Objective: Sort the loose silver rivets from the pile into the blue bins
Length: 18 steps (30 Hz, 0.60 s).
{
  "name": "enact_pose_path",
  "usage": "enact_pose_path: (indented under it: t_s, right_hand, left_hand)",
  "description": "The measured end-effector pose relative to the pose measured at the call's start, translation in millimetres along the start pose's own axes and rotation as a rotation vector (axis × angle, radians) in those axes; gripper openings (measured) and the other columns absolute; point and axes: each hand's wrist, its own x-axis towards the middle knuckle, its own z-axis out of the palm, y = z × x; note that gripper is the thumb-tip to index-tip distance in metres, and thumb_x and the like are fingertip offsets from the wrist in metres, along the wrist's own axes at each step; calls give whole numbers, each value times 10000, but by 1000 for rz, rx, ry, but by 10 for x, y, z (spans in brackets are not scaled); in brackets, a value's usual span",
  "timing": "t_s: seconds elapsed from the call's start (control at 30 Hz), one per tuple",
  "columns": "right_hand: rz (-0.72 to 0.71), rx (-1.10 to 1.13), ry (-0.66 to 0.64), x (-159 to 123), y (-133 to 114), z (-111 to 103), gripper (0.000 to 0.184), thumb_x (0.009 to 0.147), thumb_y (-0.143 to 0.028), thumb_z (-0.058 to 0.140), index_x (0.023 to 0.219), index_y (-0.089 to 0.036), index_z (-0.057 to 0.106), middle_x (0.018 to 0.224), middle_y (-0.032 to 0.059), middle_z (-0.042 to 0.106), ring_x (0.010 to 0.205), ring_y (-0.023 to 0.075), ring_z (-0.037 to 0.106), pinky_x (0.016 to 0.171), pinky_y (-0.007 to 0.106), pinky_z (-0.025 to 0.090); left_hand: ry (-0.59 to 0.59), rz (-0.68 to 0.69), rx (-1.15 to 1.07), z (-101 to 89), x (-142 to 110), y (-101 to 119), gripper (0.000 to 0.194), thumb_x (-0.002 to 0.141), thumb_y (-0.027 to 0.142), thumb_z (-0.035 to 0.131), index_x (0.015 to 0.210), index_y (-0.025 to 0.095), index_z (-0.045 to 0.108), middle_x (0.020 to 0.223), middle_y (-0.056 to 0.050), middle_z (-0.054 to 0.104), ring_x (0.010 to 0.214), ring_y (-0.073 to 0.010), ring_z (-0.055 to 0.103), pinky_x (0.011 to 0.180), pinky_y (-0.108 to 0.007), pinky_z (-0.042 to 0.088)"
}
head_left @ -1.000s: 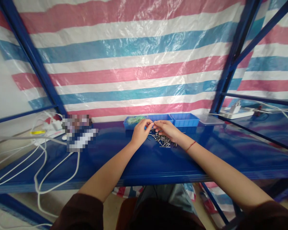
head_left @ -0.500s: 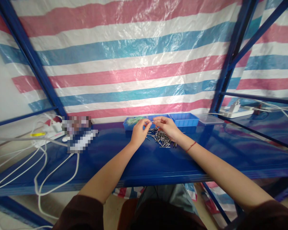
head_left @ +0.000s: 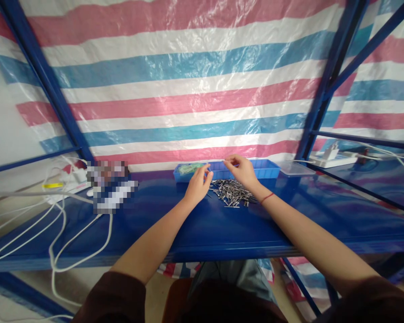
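Observation:
A heap of several small metal pins [head_left: 230,194] lies on the blue shelf [head_left: 202,224]. My right hand [head_left: 243,170] is raised over the middle blue tray [head_left: 222,169], pinching one thin pin between thumb and fingers. My left hand [head_left: 198,183] hovers by the left edge of the heap, close to the tray with green parts [head_left: 187,170]. Its fingers are curled together; what they hold, if anything, is too small to see. A red string circles my right wrist.
Another blue tray [head_left: 264,168] and a clear lid [head_left: 294,168] sit to the right. White cables [head_left: 63,233] and a blurred box [head_left: 109,186] lie at the left. Blue rack posts [head_left: 319,98] frame the striped tarp behind. A power strip [head_left: 330,158] rests far right.
My right hand has lifted off the pin heap and moved back toward the middle tray with a pin. The left hand has drawn slightly apart from it.

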Motion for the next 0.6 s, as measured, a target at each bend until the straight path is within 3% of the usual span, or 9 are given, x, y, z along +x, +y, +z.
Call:
enact_pose_path:
  t_s: [0.07, 0.17, 0.27, 0.4, 0.5, 0.6]
  right_hand:
    - [-5, -153, -4, 80, 199, -23, 170, 796, -261, 530, 849, -140, 637, 804, 84, 682, 719, 182, 602, 724, 324, 465]
    - [-52, -442, -112, 130, 443, -62, 252, 804, -258, 531, 1002, -144, 637, 910, 112, 697, 924, 274, 586, 821, 413, 435]
    - [-31, -570, -123, 122, 537, -107, 347, 816, -286, 516, 1122, -142, 597, 994, 121, 688, 1019, 315, 548, 844, 443, 416]
    - [-61, -521, -190, 78, 405, -151, 276, 819, -254, 480, 999, -132, 650, 939, 108, 696, 903, 243, 598, 814, 348, 428]
    - [-145, -433, -318, 28, 217, -152, 236, 816, -220, 460, 842, -145, 682, 863, 84, 703, 813, 200, 615, 782, 299, 426]
    - [-210, -379, -401, -21, 71, -130, 227, 811, -201, 465, 808, -153, 687, 847, 69, 708, 802, 191, 612, 794, 293, 417]
  left_hand:
    - [-69, -5, 19, 19, -13, -29, 286, 908, 297, 421, 1131, 181, 557, 978, -62, 615, 810, -148, 599, 814, -294, 485]
    - [-205, 10, 65, 39, -31, -53, 234, 887, 228, 429, 1000, 190, 631, 943, -49, 636, 875, -161, 599, 852, -295, 471]
    - [-358, 41, 113, 51, -41, -48, 242, 844, 142, 439, 891, 203, 669, 930, -26, 659, 899, -165, 590, 884, -302, 450]
    - [-439, 40, 207, 51, -56, -22, 246, 824, 139, 453, 847, 221, 684, 949, -17, 663, 906, -172, 574, 888, -324, 438]
    - [-447, 1, 296, 47, -77, -27, 231, 856, 238, 464, 937, 251, 680, 1013, -34, 645, 942, -205, 550, 867, -370, 437]
    - [-483, -4, 336, 45, -90, -55, 262, 889, 358, 435, 979, 284, 670, 1056, -46, 624, 974, -236, 517, 849, -411, 426]
